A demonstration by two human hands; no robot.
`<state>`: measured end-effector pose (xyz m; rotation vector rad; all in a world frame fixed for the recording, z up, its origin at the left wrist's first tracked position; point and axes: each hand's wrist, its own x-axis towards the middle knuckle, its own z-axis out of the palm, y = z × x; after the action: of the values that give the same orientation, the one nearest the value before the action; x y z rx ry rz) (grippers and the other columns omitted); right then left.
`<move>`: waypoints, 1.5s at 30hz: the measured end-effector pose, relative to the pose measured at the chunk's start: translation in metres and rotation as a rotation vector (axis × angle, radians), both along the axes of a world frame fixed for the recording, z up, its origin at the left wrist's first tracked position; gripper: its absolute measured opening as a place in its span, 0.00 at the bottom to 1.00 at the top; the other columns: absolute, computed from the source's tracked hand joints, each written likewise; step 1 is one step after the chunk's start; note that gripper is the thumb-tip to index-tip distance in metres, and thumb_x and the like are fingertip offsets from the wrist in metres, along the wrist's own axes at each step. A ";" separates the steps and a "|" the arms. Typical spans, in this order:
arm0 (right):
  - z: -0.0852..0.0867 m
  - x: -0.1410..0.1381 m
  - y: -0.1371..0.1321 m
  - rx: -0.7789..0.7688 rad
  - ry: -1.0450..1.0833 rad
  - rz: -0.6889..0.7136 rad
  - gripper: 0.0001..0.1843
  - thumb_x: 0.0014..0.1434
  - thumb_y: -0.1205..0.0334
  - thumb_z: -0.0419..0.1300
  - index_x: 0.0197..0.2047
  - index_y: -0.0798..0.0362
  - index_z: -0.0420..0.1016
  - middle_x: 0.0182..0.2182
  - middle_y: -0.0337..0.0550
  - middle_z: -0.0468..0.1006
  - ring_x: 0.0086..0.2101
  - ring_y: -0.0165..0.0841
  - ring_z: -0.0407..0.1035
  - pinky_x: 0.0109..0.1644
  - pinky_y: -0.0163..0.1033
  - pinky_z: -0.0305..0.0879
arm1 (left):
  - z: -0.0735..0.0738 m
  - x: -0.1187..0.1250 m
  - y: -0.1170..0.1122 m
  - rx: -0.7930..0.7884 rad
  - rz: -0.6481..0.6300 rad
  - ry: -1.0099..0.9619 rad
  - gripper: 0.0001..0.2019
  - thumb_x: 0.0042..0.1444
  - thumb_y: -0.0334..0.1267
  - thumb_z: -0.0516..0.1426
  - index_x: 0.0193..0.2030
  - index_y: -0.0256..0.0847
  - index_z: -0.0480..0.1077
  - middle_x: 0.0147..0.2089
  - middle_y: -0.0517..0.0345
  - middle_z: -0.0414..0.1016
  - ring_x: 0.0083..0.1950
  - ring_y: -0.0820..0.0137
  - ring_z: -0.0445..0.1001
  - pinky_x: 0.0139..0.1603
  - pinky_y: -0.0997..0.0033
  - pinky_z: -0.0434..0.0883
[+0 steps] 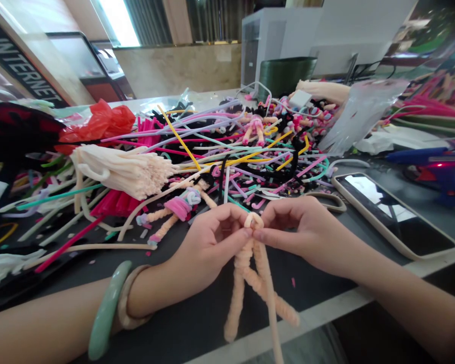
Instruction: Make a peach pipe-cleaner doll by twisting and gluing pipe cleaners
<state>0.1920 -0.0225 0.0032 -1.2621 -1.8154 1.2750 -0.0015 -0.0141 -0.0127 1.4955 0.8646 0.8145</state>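
Seemingly, all the work is gathering at one small spot: the left hand (pixel 208 247) and the right hand (pixel 307 235) are meeting in front of the person's body, over a peach pipe-cleaner figure (pixel 246 278). The fingers (pixel 233 230) of both hands are together, clamped from either side on its rounded top loop (pixel 254 220), probably to keep that bend from springing open while leaving the strands free. The figure's long axis is running away from the person, with the loop pointing toward the heap and the strands trailing back toward the near edge of the dark counter (pixel 197 328). One strand is reaching past the bottom of the view, and the others are splaying apart, so it is held above the counter — whether its ends are touching, I cannot tell.

Just left of the hands, a finished-looking pipe-cleaner doll (pixel 178 207) with a pink wrap is lying on the heap of coloured pipe cleaners (pixel 227 151), and a bundle of peach pipe cleaners (pixel 121 169) is resting nearby, within easy reach. To the right, a smartphone (pixel 394 215) in a cream case is lying beside a blue hot-glue gun (pixel 436 156).
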 end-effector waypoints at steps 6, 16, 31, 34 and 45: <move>0.001 -0.001 0.001 -0.012 0.015 0.001 0.11 0.56 0.56 0.64 0.27 0.55 0.73 0.22 0.36 0.68 0.24 0.26 0.58 0.25 0.33 0.53 | 0.000 0.000 -0.001 0.005 0.014 0.011 0.06 0.58 0.38 0.58 0.34 0.38 0.68 0.30 0.61 0.66 0.31 0.74 0.65 0.31 0.75 0.63; 0.003 0.002 0.002 -0.071 0.078 0.052 0.12 0.57 0.59 0.63 0.26 0.55 0.70 0.20 0.33 0.66 0.23 0.23 0.56 0.24 0.31 0.51 | 0.001 0.001 -0.002 0.015 -0.005 -0.003 0.06 0.58 0.37 0.57 0.33 0.37 0.68 0.28 0.63 0.64 0.30 0.76 0.62 0.31 0.77 0.62; 0.000 0.001 0.000 -0.011 0.069 0.005 0.08 0.55 0.60 0.64 0.28 0.55 0.73 0.22 0.35 0.68 0.25 0.26 0.58 0.26 0.33 0.54 | 0.002 0.002 -0.001 0.107 0.080 0.011 0.05 0.53 0.36 0.62 0.33 0.36 0.75 0.30 0.57 0.73 0.32 0.72 0.69 0.32 0.74 0.68; 0.000 0.001 0.000 -0.013 0.077 0.022 0.06 0.55 0.61 0.64 0.30 0.54 0.74 0.25 0.37 0.71 0.27 0.28 0.62 0.29 0.34 0.57 | 0.001 0.002 0.000 0.125 0.094 0.016 0.05 0.52 0.36 0.63 0.33 0.36 0.75 0.29 0.58 0.73 0.31 0.73 0.70 0.31 0.75 0.68; 0.002 -0.002 -0.001 -0.017 0.102 0.105 0.06 0.55 0.63 0.63 0.31 0.53 0.70 0.27 0.37 0.71 0.29 0.29 0.65 0.33 0.35 0.63 | 0.004 0.003 0.000 0.036 0.089 -0.035 0.07 0.54 0.36 0.61 0.29 0.36 0.70 0.27 0.60 0.70 0.29 0.75 0.68 0.30 0.77 0.67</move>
<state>0.1897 -0.0234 0.0047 -1.1021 -1.8219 1.3890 0.0011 -0.0145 -0.0087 1.4781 0.8994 0.9241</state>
